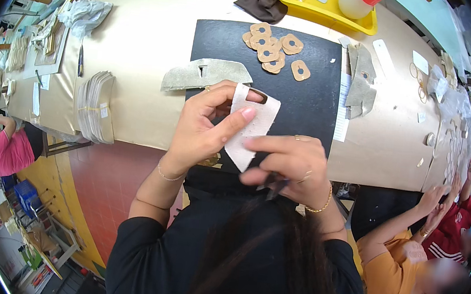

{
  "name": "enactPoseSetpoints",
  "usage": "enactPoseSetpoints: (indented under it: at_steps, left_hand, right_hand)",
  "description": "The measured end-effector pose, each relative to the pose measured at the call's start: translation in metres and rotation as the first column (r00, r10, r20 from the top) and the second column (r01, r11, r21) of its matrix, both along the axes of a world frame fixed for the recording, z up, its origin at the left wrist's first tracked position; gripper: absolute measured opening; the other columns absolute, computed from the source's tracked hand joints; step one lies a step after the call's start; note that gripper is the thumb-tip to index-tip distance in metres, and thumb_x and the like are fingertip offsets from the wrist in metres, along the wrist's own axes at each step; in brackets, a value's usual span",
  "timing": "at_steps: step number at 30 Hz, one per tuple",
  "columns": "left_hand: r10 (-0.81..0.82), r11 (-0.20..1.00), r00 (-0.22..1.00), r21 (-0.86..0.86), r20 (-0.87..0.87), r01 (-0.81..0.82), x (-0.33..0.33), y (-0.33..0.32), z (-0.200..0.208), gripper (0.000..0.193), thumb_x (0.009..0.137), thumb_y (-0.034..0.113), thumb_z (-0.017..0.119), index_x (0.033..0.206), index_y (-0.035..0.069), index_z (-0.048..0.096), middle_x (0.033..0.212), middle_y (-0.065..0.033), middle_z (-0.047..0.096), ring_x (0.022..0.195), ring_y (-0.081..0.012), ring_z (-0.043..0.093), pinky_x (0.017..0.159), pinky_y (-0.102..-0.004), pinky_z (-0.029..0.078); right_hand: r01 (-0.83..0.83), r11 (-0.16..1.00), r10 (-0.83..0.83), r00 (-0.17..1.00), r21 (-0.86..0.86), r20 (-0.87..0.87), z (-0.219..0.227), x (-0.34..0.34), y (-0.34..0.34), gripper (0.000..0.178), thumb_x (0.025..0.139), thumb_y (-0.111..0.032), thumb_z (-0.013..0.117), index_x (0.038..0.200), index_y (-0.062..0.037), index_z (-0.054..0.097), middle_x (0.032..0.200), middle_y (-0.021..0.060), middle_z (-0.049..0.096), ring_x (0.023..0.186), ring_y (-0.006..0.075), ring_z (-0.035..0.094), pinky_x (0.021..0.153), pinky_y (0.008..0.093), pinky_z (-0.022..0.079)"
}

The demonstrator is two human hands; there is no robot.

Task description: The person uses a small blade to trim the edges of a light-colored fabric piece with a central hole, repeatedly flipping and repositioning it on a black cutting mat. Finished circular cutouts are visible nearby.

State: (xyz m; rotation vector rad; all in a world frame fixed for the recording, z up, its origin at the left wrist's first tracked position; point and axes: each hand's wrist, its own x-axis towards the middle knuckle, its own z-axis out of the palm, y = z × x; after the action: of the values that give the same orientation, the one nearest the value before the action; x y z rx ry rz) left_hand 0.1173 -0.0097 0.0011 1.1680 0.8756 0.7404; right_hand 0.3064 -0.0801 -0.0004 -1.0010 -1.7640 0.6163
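My left hand [206, 120] is closed on a pale piece of material [252, 127] with a slot near its top edge, thumb on the near face and a fingertip showing through the slot. My right hand [297, 163] is at the lower right of this piece, index finger reaching to its edge. In its curled lower fingers sits a dark tool [271, 186], too blurred to name exactly. Behind my left hand, a grey-green piece [206, 75] with a small cutout lies partly on the black mat [308, 117]. Tan rounded patches with holes [268, 54] are heaped farther back on the mat.
A yellow tray [320, 11] with a red-banded bottle [359, 1] stands at the far side. Grey-green pieces [362, 83] lie right of the mat. A bundled stack of pale pieces [95, 102] sits left. Co-workers are at the right [396, 270] and far left [11, 150].
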Motion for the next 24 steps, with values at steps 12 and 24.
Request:
enactPoseSetpoints:
  at_steps: [12, 24]
  left_hand:
    - [0.006, 0.643, 0.935, 0.718, -0.354, 0.268, -0.008, -0.002, 0.011, 0.018, 0.078, 0.000, 0.074, 0.094, 0.008, 0.072, 0.102, -0.0059, 0.074, 0.113, -0.0250, 0.067, 0.104, -0.0449, 0.036]
    - [0.013, 0.566, 0.926, 0.766, -0.377, 0.304, -0.004, -0.003, 0.018, 0.020, 0.074, -0.003, 0.076, 0.090, 0.009, 0.071, 0.098, -0.0050, 0.074, 0.111, -0.0240, 0.069, 0.103, -0.0456, 0.033]
  right_hand:
    - [0.209, 0.929, -0.238, 0.969, -0.304, -0.062, 0.009, 0.010, -0.001, 0.029, 0.080, -0.015, 0.081, 0.103, -0.0015, 0.070, 0.091, 0.0082, 0.064, 0.078, 0.0162, 0.061, 0.066, 0.0269, 0.049]
    - [0.232, 0.945, -0.249, 0.967, -0.229, -0.047, 0.014, 0.012, 0.000, 0.023, 0.073, -0.009, 0.084, 0.094, -0.0018, 0.076, 0.084, 0.0061, 0.065, 0.074, 0.0142, 0.062, 0.060, 0.0256, 0.049]
